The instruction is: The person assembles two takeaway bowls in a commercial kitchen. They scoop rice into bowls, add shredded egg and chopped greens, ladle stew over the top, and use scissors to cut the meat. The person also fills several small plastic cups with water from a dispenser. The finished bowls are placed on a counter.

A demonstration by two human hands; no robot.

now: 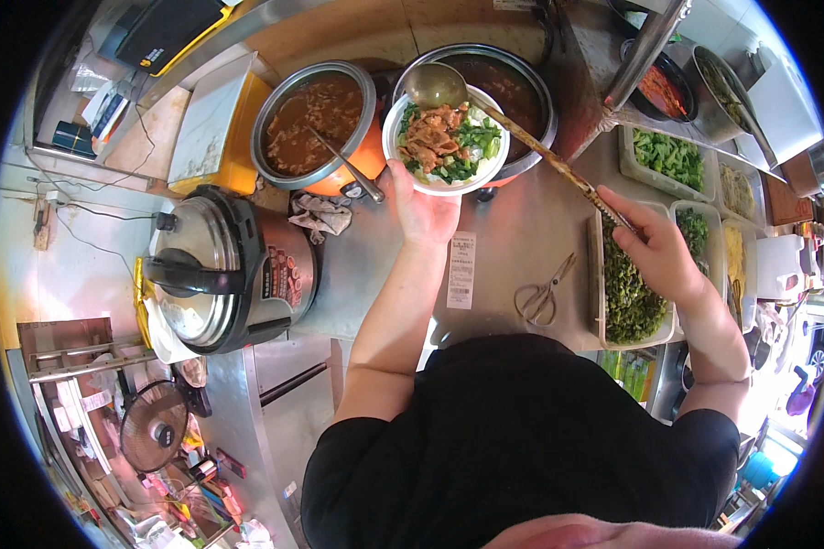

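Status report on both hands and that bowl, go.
Left hand grips white round bowl of meat and greens at near rim. Right hand grips long-handled metal ladle, scoop above bowl's far edge. Nothing in the way.

the white bowl (446, 139) is round and shallow, heaped with browned meat slices in the middle and chopped greens around them, held up level over the near edge of a dark pot of broth. the metal ladle (435, 85) has a long wooden handle running down to the right; its scoop hangs just above the bowl's far rim.
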